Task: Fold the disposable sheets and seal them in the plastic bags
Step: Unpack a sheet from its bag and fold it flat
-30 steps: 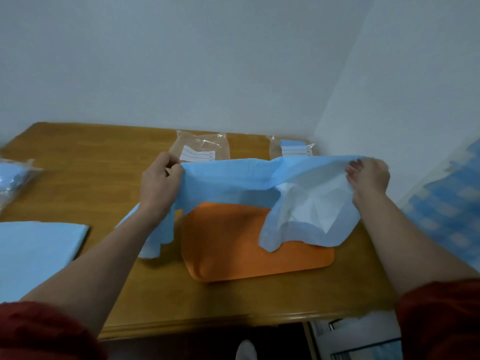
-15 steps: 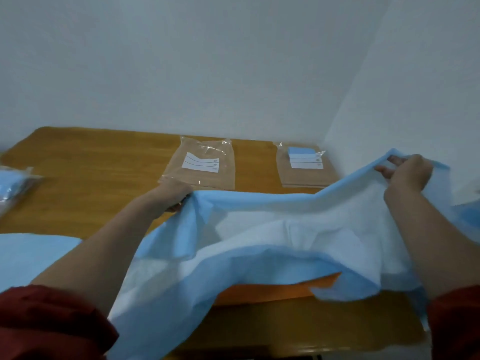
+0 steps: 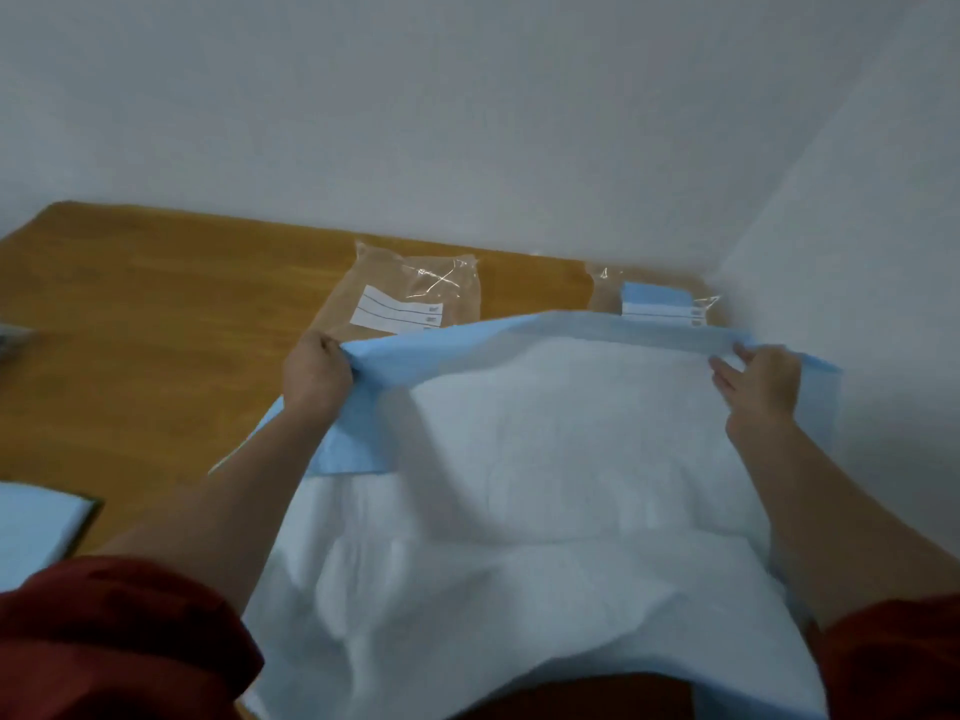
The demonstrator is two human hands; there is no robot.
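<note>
A large disposable sheet (image 3: 545,459), white with a blue border, is spread wide over the near part of the wooden table (image 3: 156,330) and hangs toward me. My left hand (image 3: 314,376) grips its far edge at the left. My right hand (image 3: 761,387) holds the same far edge at the right, thumb and fingers around the blue border. Two clear plastic bags lie beyond the sheet: one with a white label (image 3: 410,293) in the middle, another (image 3: 649,298) with a blue and white label near the wall corner, partly hidden by the sheet.
A folded pale blue sheet (image 3: 36,532) lies at the table's left near edge. A bagged item (image 3: 13,337) shows at the far left edge. White walls close the back and right sides. The table's near middle is hidden under the sheet.
The sheet has opened out from a bunched strip to a wide spread that covers the orange mat. Both hands moved apart, then came level along the far edge.
</note>
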